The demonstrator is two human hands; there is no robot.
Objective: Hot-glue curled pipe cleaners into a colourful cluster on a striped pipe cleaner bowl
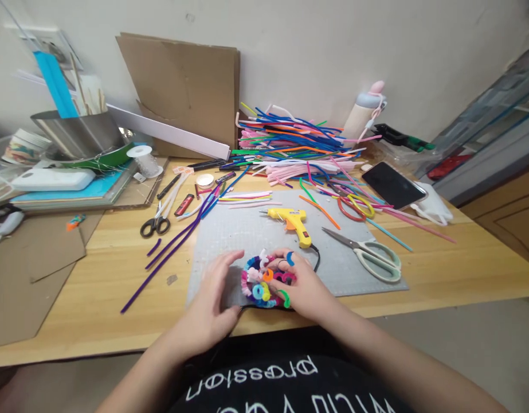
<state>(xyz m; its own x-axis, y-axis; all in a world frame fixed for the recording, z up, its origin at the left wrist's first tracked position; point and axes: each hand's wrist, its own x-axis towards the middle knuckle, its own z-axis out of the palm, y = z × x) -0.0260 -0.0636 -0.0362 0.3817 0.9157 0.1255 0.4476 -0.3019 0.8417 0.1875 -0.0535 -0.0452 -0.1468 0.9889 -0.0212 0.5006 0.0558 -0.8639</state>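
A round, colourful pipe-cleaner craft [250, 287] lies near the front edge of the grey cutting mat [230, 241], with small curled pieces in orange, yellow, green, blue and pink on it. My right hand [306, 285] grips its right side, the fingers curled over and partly hiding it. To its left, my left hand [213, 291] is held with thumb and fingers apart, holding nothing. A yellow glue gun [296, 221] rests on the mat beyond the craft, and scissors with pale green handles [382, 259] lie to the right.
A heap of coloured pipe cleaners [298, 143] covers the back. Purple stems [161, 261], black-handled scissors [156, 225] and a red lighter [184, 205] are left. At right are orange-and-yellow scissors [357, 207], a phone [393, 183] and a bottle [361, 117]. Cardboard [187, 92] leans behind.
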